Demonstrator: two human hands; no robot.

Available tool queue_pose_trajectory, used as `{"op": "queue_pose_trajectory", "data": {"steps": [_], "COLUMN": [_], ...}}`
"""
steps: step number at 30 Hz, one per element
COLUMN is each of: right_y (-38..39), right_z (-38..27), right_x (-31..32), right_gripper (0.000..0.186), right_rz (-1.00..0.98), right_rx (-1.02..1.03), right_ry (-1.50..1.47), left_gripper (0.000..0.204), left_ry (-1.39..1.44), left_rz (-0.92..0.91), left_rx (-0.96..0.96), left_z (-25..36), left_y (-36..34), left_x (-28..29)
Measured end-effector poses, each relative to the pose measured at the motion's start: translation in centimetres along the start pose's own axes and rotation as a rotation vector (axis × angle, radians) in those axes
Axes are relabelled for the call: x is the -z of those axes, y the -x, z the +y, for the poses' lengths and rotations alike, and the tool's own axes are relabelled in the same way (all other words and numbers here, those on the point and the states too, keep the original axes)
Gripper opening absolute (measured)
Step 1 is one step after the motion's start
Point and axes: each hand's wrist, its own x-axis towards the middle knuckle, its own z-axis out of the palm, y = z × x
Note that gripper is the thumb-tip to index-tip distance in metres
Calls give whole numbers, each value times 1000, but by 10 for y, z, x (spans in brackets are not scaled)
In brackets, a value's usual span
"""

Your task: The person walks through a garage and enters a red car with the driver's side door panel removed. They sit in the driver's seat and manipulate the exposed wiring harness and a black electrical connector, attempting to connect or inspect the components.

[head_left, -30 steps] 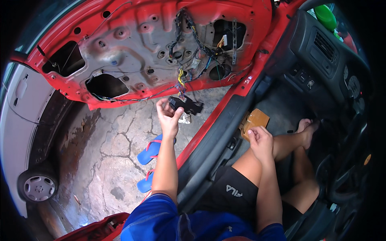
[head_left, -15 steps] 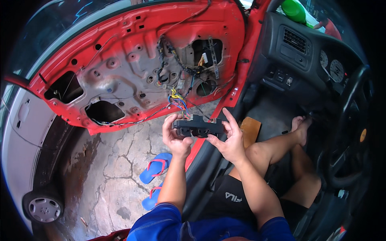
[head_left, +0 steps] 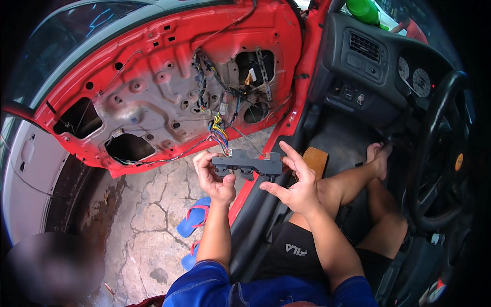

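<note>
A black power window switch panel (head_left: 246,163) is held up between my two hands, in front of the stripped red car door (head_left: 158,84). My left hand (head_left: 217,184) grips its left end, fingers behind and thumb below. At the opposite end, my right hand (head_left: 300,185) has its thumb against the lower edge and its index finger stretched out. Coloured wires (head_left: 219,132) run from the door's harness to connectors on the panel's top side. The switch buttons face downward and are partly hidden.
On the right are the steering wheel (head_left: 434,153) and dashboard (head_left: 340,66). A brown block (head_left: 315,161) lies by my leg. Blue flip-flops (head_left: 193,217) rest on cracked concrete (head_left: 146,220). A blurred round shape (head_left: 56,268) covers the lower left. Another person's red clothing (head_left: 417,33) shows at upper right.
The switch panel has tilted, showing more of its flat side and less of its buttons. Both hands still hold it. The whole view has shifted slightly, and the blurred shape has appeared at lower left.
</note>
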Motion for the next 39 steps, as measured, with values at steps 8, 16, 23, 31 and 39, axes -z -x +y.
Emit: {"op": "queue_pose_trajectory", "data": {"steps": [8, 16, 23, 31, 39], "right_y": [0, -9, -9, -9, -10], "right_z": [0, 2, -10, -4, -4], "right_x": [-6, -5, -21, -10, -11], "right_gripper": [94, 95, 97, 84, 91], "right_rz": [2, 23, 101, -5, -4], "right_rx": [-52, -187, -181, -198, -114], "right_ry": [-210, -324, -147, -394, -374], "left_gripper": [88, 86, 90, 82, 90], "left_ry": [-14, -35, -121, -53, 11], "left_rz": [8, -33, -37, 0, -19], "left_rx": [-110, -97, -149, 27, 52], "left_z": [-5, -3, 10, 35, 37], "left_y": [-2, 4, -2, -14, -16], "left_x": [9, -2, -5, -11, -7]}}
